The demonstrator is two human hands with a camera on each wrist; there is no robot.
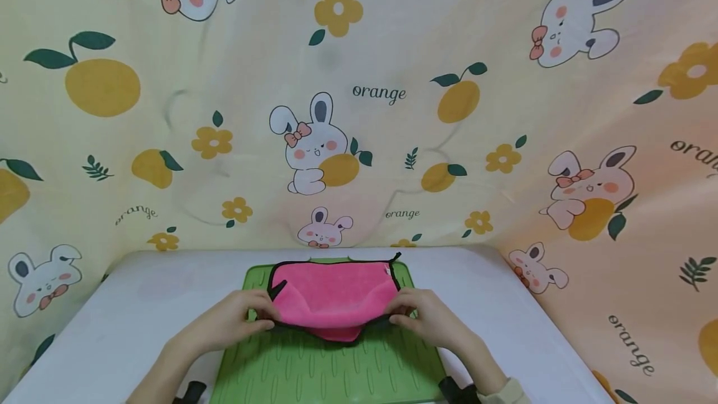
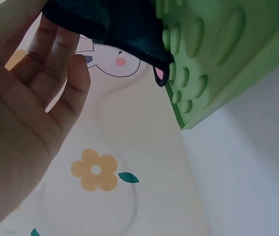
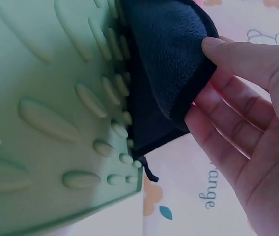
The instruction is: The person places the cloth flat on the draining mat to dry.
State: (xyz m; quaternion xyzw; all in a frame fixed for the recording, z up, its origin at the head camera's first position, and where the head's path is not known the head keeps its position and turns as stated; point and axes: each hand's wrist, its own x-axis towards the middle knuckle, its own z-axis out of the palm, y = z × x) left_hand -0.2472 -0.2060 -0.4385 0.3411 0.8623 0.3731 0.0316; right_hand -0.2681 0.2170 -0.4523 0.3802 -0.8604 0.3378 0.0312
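A pink cloth [image 1: 336, 292] with black edging lies over the far part of a green ridged board [image 1: 331, 370]. My left hand [image 1: 232, 320] pinches its near left corner between thumb and fingers. At the near right corner, my right hand [image 1: 429, 317] grips the edge in the same way. Between the hands the near edge is lifted and sags, with a fold of pink hanging below it. In the right wrist view the underside of the cloth [image 3: 174, 54] looks dark and plush. Raised oval bumps [image 3: 48, 120] cover the board.
The board lies on a white table [image 1: 162, 279]. Behind the table and at its sides hangs a cream curtain [image 1: 247, 80] printed with rabbits, oranges and flowers. A black strap [image 1: 193, 393] shows at the left wrist and another [image 1: 457, 391] at the right.
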